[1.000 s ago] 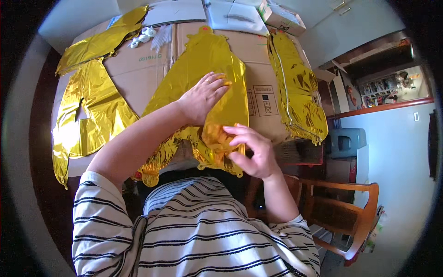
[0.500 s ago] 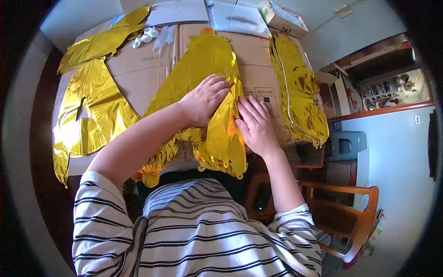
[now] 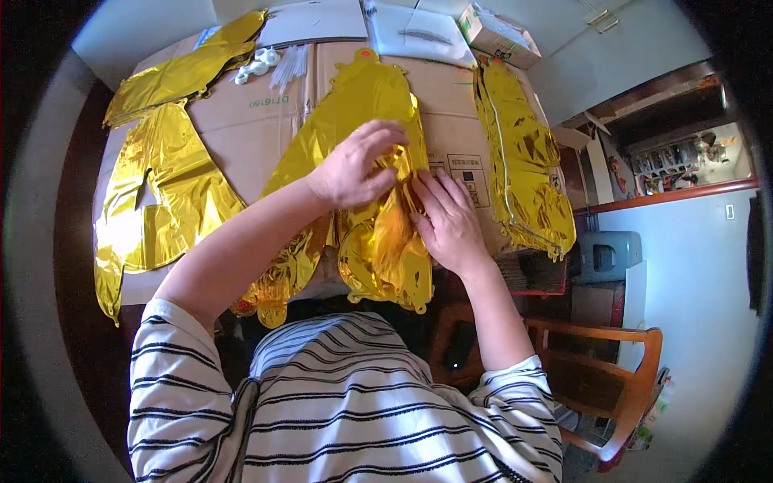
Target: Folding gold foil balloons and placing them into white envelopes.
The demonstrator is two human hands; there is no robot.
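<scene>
A flat gold foil balloon [image 3: 354, 105] lies lengthwise before me, its lower end creased and folded near the table's front edge. Above its middle, my left hand [image 3: 358, 165] is slightly blurred, fingers bent and thumb apart, with no foil visibly pinched. Stretched fingers of my right hand [image 3: 451, 221] rest along the balloon's right edge, beside a bunched fold of foil. To the left lies another gold foil balloon [image 3: 169, 189] with a small opening in it. A folded gold foil piece [image 3: 515, 137] with a pale strip along it lies at the right.
Flattened cardboard [image 3: 233, 129] covers the table. Toward the back are more gold foil [image 3: 173, 80], white ribbon rolls [image 3: 262, 63], clear straws or strips [image 3: 290, 68], a white plastic packet [image 3: 423, 36] and an open box [image 3: 499, 39]. A wooden chair [image 3: 596, 346] stands at lower right.
My left hand has lifted from lying flat on the foil, and its fingers have bent. The fold beneath it has opened out and crumpled. My right hand stays nearly in place.
</scene>
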